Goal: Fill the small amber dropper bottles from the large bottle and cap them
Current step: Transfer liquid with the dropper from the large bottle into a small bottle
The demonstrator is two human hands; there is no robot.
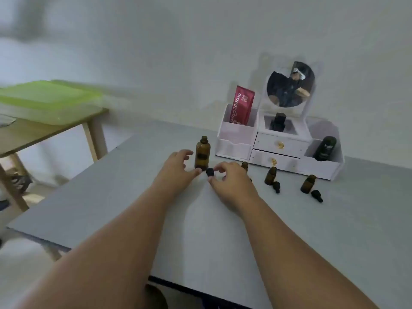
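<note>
The large amber bottle (pixel 202 153) stands uncapped on the grey table (pixel 124 197). My left hand (pixel 178 172) is just left of its base, fingers spread, thumb near the bottle's foot. My right hand (pixel 229 181) pinches a small black cap (pixel 210 172) beside the bottle's base. Three small amber dropper bottles stand open: one (pixel 244 166) partly hidden behind my right hand, one (pixel 270 175) in the middle, one (pixel 308 183) to the right. Black dropper caps lie by the middle bottle (pixel 276 187) and the right bottle (pixel 317 195).
A white cosmetic organiser (pixel 278 150) with drawers and a round mirror (pixel 289 85) stands behind the bottles, holding a red tube (pixel 242 104) and a black bottle (pixel 325 148). A wooden side table (pixel 44 130) with a green lid (pixel 44 97) is at left.
</note>
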